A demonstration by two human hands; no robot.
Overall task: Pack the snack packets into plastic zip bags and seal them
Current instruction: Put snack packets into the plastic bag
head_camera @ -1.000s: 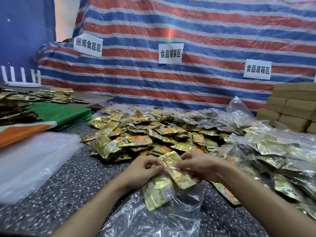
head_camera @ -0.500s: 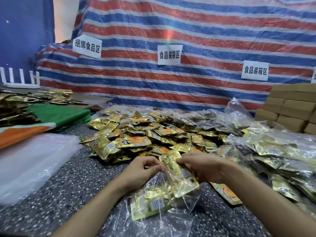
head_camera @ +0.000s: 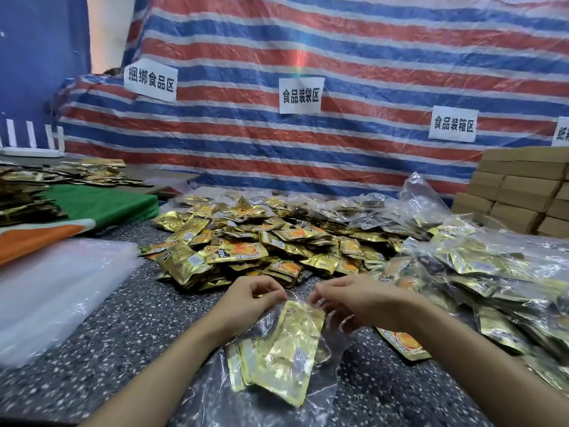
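Note:
A clear plastic zip bag [head_camera: 334,337] lies on the speckled table [head_camera: 123,340] in front of me, with several gold snack packets [head_camera: 283,352] inside it. My left hand [head_camera: 249,298] pinches the left end of the bag's top edge. My right hand [head_camera: 354,298] pinches the same edge a little to the right. Just beyond my hands lies a big heap of loose gold and orange snack packets [head_camera: 261,241].
Filled clear bags [head_camera: 492,272] are piled at the right, with one loose packet [head_camera: 403,343] beside my right forearm. A stack of empty clear bags [head_camera: 52,291] lies at the left. Cardboard boxes [head_camera: 520,192] stand at the back right, a striped tarp behind.
The packet that stuck out of the bag's mouth has slid fully inside. Both hands have come to the bag's top edge, and the bag has dropped flatter onto the table.

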